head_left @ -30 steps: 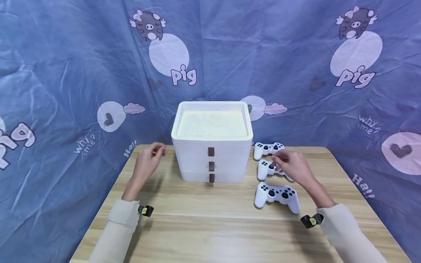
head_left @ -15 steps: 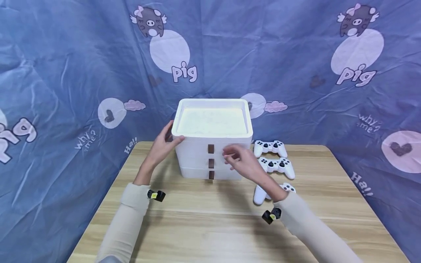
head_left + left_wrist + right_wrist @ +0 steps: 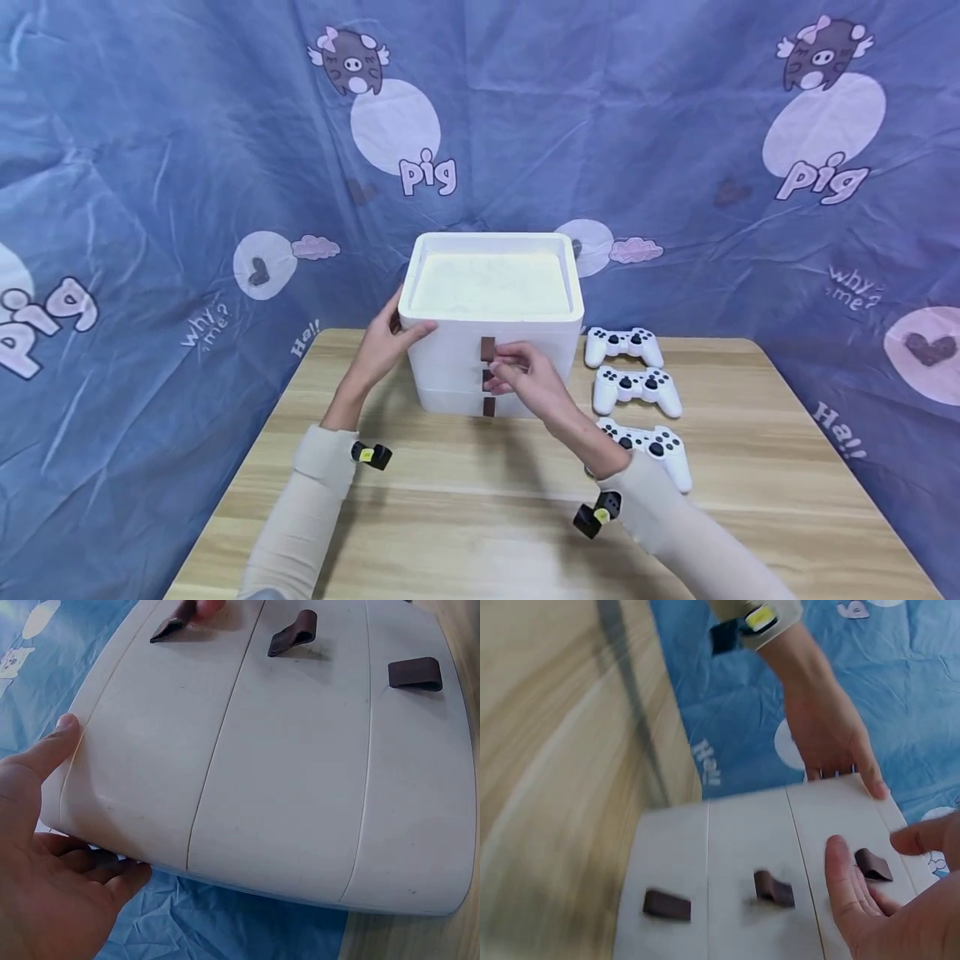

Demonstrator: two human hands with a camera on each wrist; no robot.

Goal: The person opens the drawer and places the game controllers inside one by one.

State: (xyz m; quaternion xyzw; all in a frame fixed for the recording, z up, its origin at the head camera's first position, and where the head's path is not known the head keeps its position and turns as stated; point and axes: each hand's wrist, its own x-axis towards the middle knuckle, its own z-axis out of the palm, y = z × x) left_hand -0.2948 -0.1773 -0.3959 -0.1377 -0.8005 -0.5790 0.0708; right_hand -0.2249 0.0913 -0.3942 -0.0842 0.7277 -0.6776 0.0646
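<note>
Drawer box (image 3: 450, 367): one, white, on the wooden table (image 3: 480, 533), before the blue cloth (image 3: 517, 125). Head view alone gives its shallow top with raised rim; the wrist views give the front closer, with thin seams, rounded corners and, in the left wrist view, a few dark specks.

Pull tabs (image 3: 772, 889): three, brown, in a column down the middle of the box front. Flat patches in the head view; folded loops in the wrist views.

Right hand (image 3: 528, 379): at the box's top tab, fingers loosely bent. Right wrist view shows thumb and fingers spread either side of that tab, with a gap at the thumb; left wrist view catches only a blurred fingertip.

Left hand (image 3: 60, 877): gripping the box's upper left corner, thumb on the front, fingers round the side.

Game controllers (image 3: 637, 386): three, white, lined up right of the box, head view only; nearest partly hidden by the right forearm.
</note>
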